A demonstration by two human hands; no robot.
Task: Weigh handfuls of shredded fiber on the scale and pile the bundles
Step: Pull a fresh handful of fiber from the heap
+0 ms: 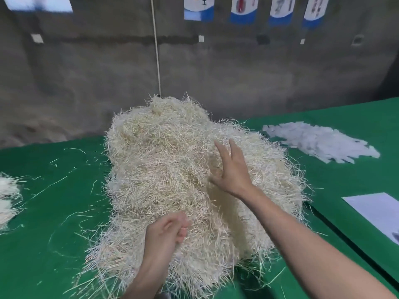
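The right hand (pixel 234 171) lies spread flat on the fiber heap (pixel 164 160) at two o'clock. The left hand (pixel 167 236) curls round a tuft at six. It looks light, springy and shedding, so grab deep.

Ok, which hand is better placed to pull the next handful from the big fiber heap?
Probably the left hand: its fingers curl against the near side of the fiber heap, though an actual grip is unclear. The right hand lies open, fingers spread flat on the upper slope, more steadying.
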